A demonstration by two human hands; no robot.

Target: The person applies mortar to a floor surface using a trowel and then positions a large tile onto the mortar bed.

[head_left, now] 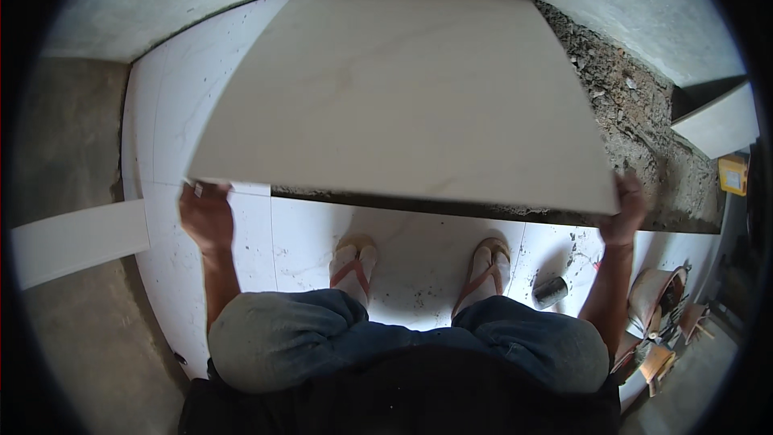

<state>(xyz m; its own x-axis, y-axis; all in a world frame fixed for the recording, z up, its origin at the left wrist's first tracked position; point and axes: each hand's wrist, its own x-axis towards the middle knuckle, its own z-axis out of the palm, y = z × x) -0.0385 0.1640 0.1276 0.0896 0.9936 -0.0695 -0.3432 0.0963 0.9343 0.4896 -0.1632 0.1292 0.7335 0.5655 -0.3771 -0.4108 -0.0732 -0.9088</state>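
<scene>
A large cream floor tile [403,97] with faint veining spans the middle of the view, its near edge tilted up toward me. My left hand [208,213] grips its near left corner, fingers curled under the edge. At the near right corner my right hand [626,208] is closed on the same tile, slightly blurred. Under and to the right of the tile shows a bed of rough grey mortar [628,105]. Laid white tiles [181,105] border it on the left, and more lie under my feet.
Concrete walls rise at the far side and left. A white tile piece [80,242] juts in at left; another offcut [721,125] leans at far right beside a yellow box [733,175]. A dark cylinder [550,292] and a bucket with tools [656,298] stand at near right.
</scene>
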